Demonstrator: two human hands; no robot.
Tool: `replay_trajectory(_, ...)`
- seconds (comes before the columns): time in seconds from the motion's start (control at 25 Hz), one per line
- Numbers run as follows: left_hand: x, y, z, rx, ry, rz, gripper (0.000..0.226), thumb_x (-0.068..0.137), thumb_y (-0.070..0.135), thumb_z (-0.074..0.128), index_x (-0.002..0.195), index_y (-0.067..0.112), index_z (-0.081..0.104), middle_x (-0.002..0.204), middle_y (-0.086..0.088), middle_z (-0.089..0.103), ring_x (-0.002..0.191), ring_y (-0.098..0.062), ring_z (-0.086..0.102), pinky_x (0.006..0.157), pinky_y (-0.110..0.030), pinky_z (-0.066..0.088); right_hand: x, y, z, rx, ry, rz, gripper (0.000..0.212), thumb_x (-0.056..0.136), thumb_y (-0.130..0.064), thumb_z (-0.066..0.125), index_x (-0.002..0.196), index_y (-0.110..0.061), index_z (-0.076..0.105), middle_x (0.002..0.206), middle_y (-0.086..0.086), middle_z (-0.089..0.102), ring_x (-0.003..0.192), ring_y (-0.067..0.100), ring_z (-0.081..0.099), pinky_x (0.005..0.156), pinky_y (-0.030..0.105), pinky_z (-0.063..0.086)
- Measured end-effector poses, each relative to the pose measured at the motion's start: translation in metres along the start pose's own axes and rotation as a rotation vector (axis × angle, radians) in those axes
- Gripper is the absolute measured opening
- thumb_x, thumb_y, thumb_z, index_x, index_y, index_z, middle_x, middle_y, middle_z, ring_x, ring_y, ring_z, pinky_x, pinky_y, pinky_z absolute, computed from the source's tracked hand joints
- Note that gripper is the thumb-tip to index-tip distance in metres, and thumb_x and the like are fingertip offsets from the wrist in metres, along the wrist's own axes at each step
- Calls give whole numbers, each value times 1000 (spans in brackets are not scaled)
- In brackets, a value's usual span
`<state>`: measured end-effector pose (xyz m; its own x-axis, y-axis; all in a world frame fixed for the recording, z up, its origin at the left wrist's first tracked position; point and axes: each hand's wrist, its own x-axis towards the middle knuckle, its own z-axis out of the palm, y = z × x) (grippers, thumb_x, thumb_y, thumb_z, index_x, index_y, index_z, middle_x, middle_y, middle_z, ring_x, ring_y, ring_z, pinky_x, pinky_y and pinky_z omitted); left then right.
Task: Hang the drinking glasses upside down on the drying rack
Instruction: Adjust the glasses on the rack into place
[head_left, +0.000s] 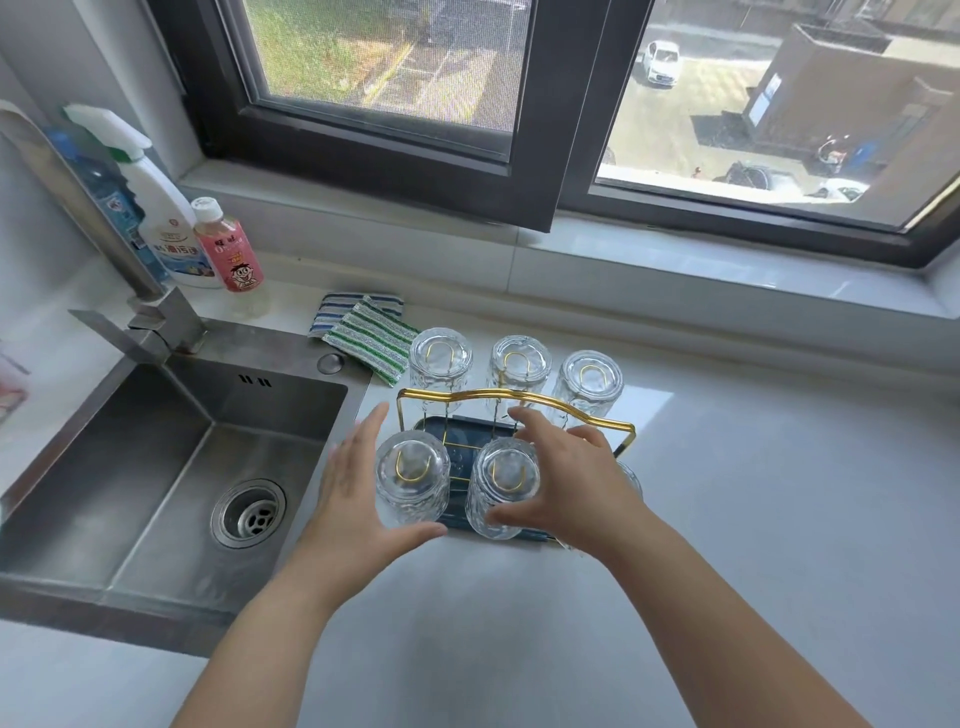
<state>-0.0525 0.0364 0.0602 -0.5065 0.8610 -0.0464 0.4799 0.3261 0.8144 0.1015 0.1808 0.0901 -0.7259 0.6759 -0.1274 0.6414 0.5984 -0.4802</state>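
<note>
Five drinking glasses (441, 358) hang upside down on the drying rack (514, 397) on the tabletop (753, 493); a sixth is mostly hidden behind my right hand (571, 483). Both my grips are open, my left hand (353, 499) beside the near-left glass, holding nothing.

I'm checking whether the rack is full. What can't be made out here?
- Sixth glass: head view, mostly hidden behind right hand.
- Rack tray: largely covered by glasses and hands.
- Left hand: contact with near-left glass unclear.
</note>
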Motion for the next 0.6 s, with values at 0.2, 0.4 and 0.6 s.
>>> replay_trajectory(0.2,14,43,9,367,-84,387,101,62,46,77,142,30,18,146,18,22,132,11,-10,108,-15,-19,-3,6,-7,-57,10,-37,103,54,-53,80,138,-31,23,135,-6,51,123,18,37,104,29,19)
replay_trajectory(0.4,29,64,30,468,-173,393,91,67,52,71,140,27,22,141,7,35,132,-9,17,107,-21,-1,-23,33,-33,66,98,-34,83,51,-40,85,125,-29,47,121,-9,59,112,13,49,99,30,35)
replay_trajectory(0.6,39,88,81,428,-352,425,93,71,44,72,143,21,18,147,0,33,135,-18,21,109,-24,3,-51,80,-29,320,14,159,89,52,-35,87,125,-39,37,124,-13,48,113,4,47,93,24,38)
